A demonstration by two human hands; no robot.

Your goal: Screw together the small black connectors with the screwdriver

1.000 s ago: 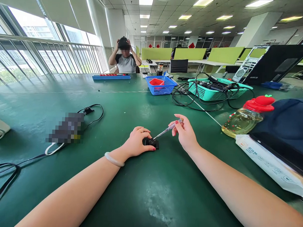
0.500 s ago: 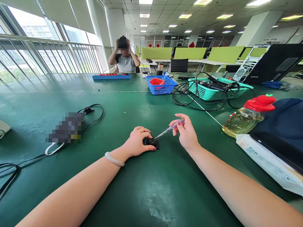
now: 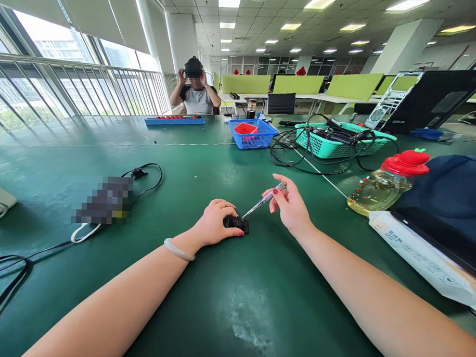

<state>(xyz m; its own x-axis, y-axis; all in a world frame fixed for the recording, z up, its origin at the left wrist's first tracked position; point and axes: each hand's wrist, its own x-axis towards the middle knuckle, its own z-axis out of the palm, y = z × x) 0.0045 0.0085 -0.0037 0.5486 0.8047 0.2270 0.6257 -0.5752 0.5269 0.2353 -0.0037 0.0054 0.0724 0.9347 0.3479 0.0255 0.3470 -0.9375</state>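
On the green table [image 3: 202, 312], my left hand [image 3: 215, 222] grips a small black block-like part [image 3: 237, 224] between thumb and fingers, pressing it to the surface. Its exact kind is too small to make out. My right hand [image 3: 287, 201] is closed on a screwdriver [image 3: 264, 200] with a clear handle and thin metal shaft. The screwdriver slants down to the left, and its tip meets the top of the black part. My left palm and fingers hide the part's left end.
A blue basket [image 3: 235, 135] and a teal basket [image 3: 325, 147] with tangled black cables stand ahead. At right are a red-lidded bottle [image 3: 382, 189] and a white packet [image 3: 418, 252]. A corded, blurred-out object [image 3: 108, 200] lies left. Another person [image 3: 196, 96] sits across.
My right hand has risen slightly and shifted a little left, and the screwdriver stands somewhat steeper. My left hand keeps its hold on the black part.
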